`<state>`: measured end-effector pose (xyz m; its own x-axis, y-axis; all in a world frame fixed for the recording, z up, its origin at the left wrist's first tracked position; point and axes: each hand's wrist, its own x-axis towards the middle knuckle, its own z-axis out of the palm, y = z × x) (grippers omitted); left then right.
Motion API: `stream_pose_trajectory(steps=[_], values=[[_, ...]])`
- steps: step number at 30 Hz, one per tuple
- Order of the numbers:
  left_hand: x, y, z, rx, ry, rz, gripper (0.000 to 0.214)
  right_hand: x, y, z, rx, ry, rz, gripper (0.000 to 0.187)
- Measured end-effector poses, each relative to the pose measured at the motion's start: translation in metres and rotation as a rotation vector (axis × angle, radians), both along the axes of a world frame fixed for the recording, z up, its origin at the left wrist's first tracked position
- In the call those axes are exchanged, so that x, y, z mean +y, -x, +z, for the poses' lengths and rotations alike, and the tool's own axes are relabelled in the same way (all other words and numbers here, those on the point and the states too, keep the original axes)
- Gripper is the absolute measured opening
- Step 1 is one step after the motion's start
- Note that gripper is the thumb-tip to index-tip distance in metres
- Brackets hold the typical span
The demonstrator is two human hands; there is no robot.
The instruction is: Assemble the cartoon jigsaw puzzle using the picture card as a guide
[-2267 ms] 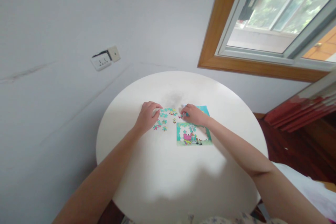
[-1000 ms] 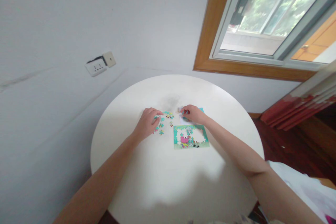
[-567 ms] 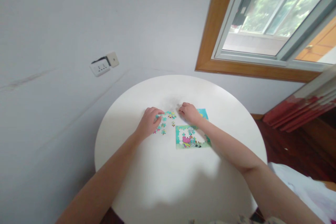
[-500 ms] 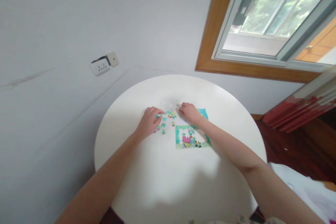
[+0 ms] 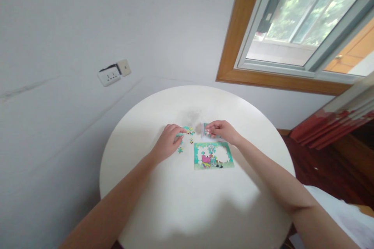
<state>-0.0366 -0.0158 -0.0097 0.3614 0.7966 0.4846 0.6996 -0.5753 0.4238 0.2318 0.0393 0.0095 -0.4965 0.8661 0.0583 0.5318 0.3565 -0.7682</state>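
A jigsaw puzzle (image 5: 199, 165), partly filled, lies flat on the white round table (image 5: 181, 202); its frame is green and teal, with a pink figure and white gaps inside. Left of it, several loose puzzle pieces (image 5: 189, 129) are spread, some under my left hand (image 5: 169, 142). That hand rests over them with thumb and forefinger apart. Behind the puzzle lies a small picture card (image 5: 203, 129), partly covered by my right hand (image 5: 221, 129). The right fingertips are pinched together over the card; whatever is between them is too small to make out. One loose piece (image 5: 191, 140) sits apart.
A white wall (image 5: 73, 19) with a power socket (image 5: 109, 76) stands behind the table's far left edge. At the right are a wood-framed window (image 5: 228, 54) and a red and white curtain (image 5: 321, 128). White cloth (image 5: 336, 210) hangs near my right elbow.
My right hand has moved right and nearer, from beside the loose pieces to over the card, uncovering its left end. My left hand stays over the pieces. The view has shifted slightly.
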Motion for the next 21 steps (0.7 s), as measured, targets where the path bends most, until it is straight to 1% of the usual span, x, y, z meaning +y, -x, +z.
stream_pose_trajectory(steps=[4,5,7,10,13,15,18,21], values=[[-0.013,-0.017,0.002,0.022,0.037,-0.129,0.017,-0.022,-0.016,0.002,0.180,0.124,0.006,0.034],[-0.017,-0.022,0.003,0.033,0.049,-0.150,0.017,-0.026,-0.018,0.001,0.209,0.123,0.015,0.033],[-0.024,-0.030,0.004,0.051,0.074,-0.190,0.018,-0.033,-0.020,-0.003,0.201,0.062,0.041,0.028],[-0.032,-0.040,0.005,0.086,0.107,-0.231,0.016,-0.040,-0.019,-0.010,0.112,-0.026,0.072,0.021],[-0.036,-0.046,0.005,0.087,0.130,-0.217,0.011,-0.046,-0.014,-0.015,0.056,-0.054,0.078,0.015],[-0.038,-0.048,0.004,0.088,0.141,-0.202,0.011,-0.049,-0.009,-0.017,0.040,-0.099,0.077,0.011],[-0.038,-0.050,0.001,0.104,0.145,-0.201,0.014,-0.053,-0.005,-0.018,0.020,-0.147,0.089,0.009],[-0.038,-0.051,-0.003,0.128,0.147,-0.217,0.019,-0.055,-0.003,-0.020,0.001,-0.139,0.122,0.009]])
